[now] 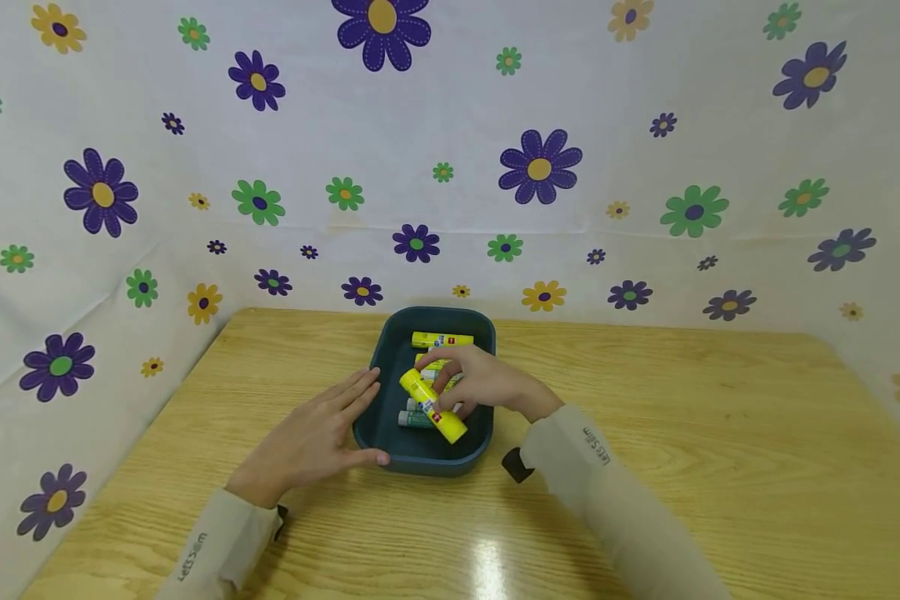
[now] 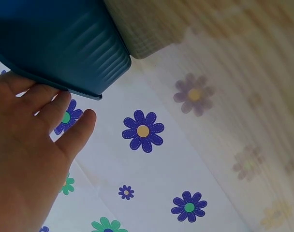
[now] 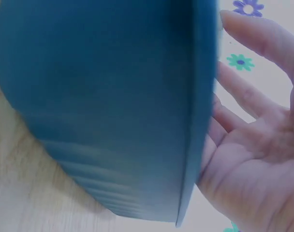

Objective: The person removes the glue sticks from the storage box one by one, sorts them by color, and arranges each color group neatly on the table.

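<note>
Pinching: right hand (image 1: 491, 383), thumb and fingers bent on one yellow glue stick (image 1: 423, 395), held aslant over the dark blue tray (image 1: 427, 467). Touching: left hand (image 1: 311, 437), fingers straight at the tray's left rim, thumb spread apart towards the near-left corner. Inside the tray: second yellow stick (image 1: 442, 340), crosswise at the far end; green stick (image 1: 422, 420), pale-ended, nearer; further sticks between, partly hidden by the right hand. Beneath: desk (image 1: 682, 433), wood-grained. Behind: white sheet (image 1: 457, 108), printed with purple, green and yellow flowers.
</note>
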